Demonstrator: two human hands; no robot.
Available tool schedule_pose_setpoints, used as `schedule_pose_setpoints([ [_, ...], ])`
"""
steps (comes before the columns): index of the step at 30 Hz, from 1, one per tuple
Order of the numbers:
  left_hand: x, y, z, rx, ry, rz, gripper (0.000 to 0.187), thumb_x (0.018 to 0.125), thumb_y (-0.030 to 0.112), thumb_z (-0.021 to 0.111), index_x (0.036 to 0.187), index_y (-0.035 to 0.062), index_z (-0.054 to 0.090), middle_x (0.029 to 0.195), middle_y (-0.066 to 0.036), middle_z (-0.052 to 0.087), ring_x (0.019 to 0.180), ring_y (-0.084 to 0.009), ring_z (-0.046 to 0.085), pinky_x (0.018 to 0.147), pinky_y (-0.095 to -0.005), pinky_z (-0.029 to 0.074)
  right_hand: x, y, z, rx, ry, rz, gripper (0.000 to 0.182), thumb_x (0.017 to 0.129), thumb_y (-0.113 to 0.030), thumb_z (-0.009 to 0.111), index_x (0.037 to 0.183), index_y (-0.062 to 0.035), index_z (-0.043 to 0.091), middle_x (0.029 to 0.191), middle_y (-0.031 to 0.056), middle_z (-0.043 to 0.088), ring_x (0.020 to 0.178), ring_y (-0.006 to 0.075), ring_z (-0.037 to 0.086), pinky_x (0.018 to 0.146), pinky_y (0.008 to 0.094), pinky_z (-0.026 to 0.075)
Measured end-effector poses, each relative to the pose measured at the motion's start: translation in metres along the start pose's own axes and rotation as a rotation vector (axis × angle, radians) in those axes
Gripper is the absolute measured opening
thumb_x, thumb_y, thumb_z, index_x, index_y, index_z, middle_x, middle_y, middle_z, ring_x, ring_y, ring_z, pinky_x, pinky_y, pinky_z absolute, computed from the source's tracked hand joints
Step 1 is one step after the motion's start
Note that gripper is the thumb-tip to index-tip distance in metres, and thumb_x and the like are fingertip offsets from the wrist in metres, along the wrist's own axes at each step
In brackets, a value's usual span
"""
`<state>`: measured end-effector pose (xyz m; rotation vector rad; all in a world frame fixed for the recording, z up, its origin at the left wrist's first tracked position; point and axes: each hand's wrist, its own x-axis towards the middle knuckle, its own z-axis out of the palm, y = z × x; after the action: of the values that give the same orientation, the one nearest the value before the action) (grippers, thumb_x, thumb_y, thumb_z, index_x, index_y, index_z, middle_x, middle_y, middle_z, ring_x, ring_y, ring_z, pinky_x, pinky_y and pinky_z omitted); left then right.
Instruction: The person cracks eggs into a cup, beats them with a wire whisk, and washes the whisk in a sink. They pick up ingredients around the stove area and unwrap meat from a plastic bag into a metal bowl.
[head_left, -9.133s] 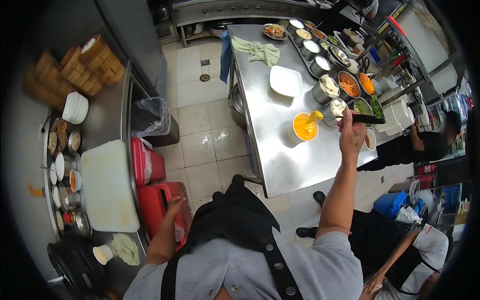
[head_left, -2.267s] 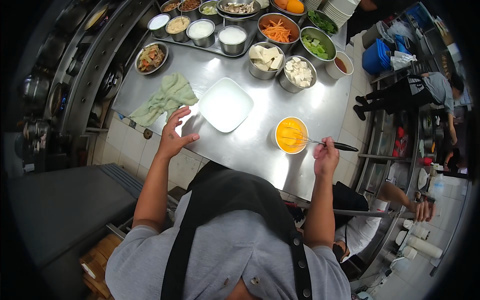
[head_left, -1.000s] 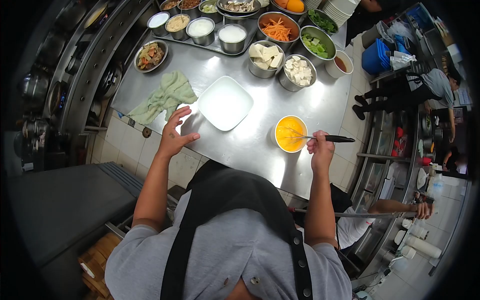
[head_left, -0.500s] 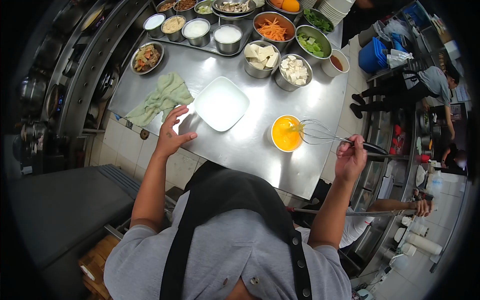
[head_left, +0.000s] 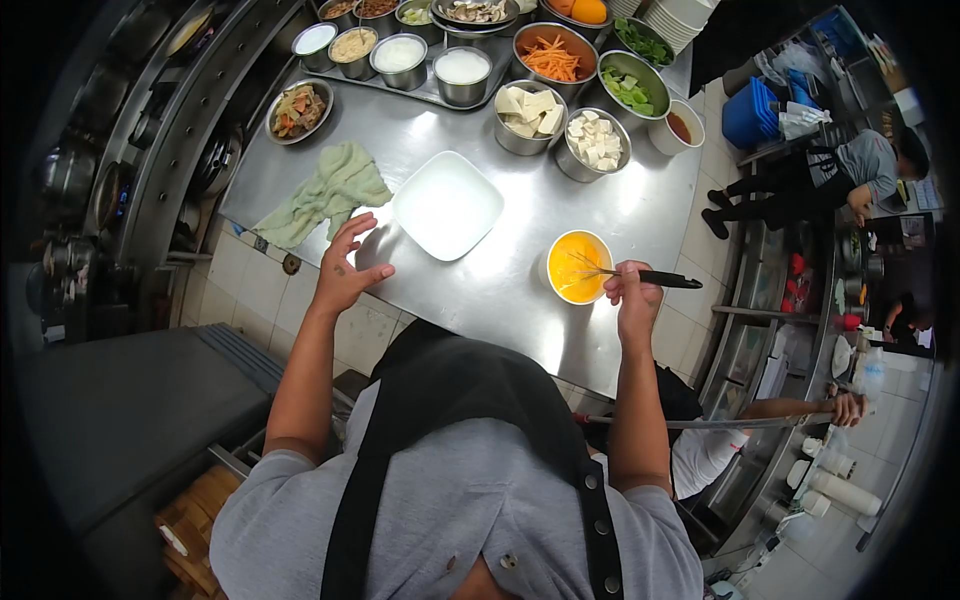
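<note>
My right hand [head_left: 636, 299] grips a whisk [head_left: 668, 280] near the base of its black handle. The whisk's wire end dips into beaten egg [head_left: 573, 262] inside a white cup [head_left: 548, 283] at the right of the table. My left hand [head_left: 350, 265] is open, thumb and fingers apart, above the table's near edge. It holds nothing. Just right of that hand lies a white square dish [head_left: 449, 207]. A crumpled pale green cloth [head_left: 332, 190] rests behind and left of the hand.
Across the steel table [head_left: 480, 310] stand bowls of tofu cubes [head_left: 594, 140], tofu slabs [head_left: 528, 110], carrot strips [head_left: 551, 60] and green vegetables [head_left: 627, 90]. A plate of mixed food [head_left: 299, 110] sits at left. Other people [head_left: 840, 175] are at the right.
My right hand has moved left and brought the whisk from the cup's rim down into the egg. The left hand stays almost still. A person at far right has drawn an arm in.
</note>
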<state>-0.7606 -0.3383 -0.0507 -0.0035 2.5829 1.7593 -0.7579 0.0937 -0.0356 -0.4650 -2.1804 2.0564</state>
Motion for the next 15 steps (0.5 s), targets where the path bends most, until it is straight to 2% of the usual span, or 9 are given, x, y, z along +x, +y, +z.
schedule_pose_setpoints([
  [4, -0.002, -0.001, -0.002, -0.001, 0.008, -0.007, 0.076, 0.060, 0.036, 0.084, 0.125, 0.0093, 0.054, 0.136, -0.007, 0.045, 0.124, -0.0229, 0.042, 0.099, -0.0408, 0.035, 0.004, 0.015, -0.021, 0.418, 0.109, 0.212, 0.023, 0.094, -0.027, 0.053, 0.085, -0.0051, 0.055, 0.059, 0.0058, 0.055, 0.048, 0.0136, 0.050, 0.041, 0.0236, 0.036],
  [7, -0.003, -0.001, -0.002, -0.007, 0.005, -0.012, 0.076, 0.060, 0.036, 0.084, 0.125, 0.0095, 0.054, 0.136, -0.007, 0.045, 0.124, -0.0225, 0.042, 0.099, -0.0405, 0.035, 0.001, 0.003, -0.035, 0.556, 0.109, 0.204, 0.023, 0.093, -0.027, 0.053, 0.086, -0.0055, 0.055, 0.059, 0.0059, 0.055, 0.047, 0.0138, 0.050, 0.041, 0.0232, 0.036],
  [12, 0.000, 0.003, 0.001, -0.020, -0.007, -0.002, 0.075, 0.060, 0.035, 0.084, 0.125, 0.0096, 0.054, 0.136, -0.007, 0.044, 0.124, -0.0221, 0.042, 0.099, -0.0406, 0.034, -0.006, -0.049, -0.048, 0.627, 0.042, 0.053, 0.023, 0.094, -0.027, 0.050, 0.088, -0.0045, 0.054, 0.059, 0.0060, 0.054, 0.051, 0.0137, 0.050, 0.045, 0.0226, 0.037],
  [15, 0.002, 0.006, 0.003, -0.017, -0.020, 0.014, 0.075, 0.060, 0.035, 0.084, 0.124, 0.0090, 0.054, 0.136, -0.007, 0.044, 0.125, -0.0221, 0.042, 0.100, -0.0409, 0.034, -0.010, -0.086, -0.052, 0.589, 0.021, -0.110, 0.025, 0.095, -0.026, 0.048, 0.088, -0.0027, 0.053, 0.061, 0.0069, 0.054, 0.051, 0.0137, 0.050, 0.045, 0.0231, 0.037],
])
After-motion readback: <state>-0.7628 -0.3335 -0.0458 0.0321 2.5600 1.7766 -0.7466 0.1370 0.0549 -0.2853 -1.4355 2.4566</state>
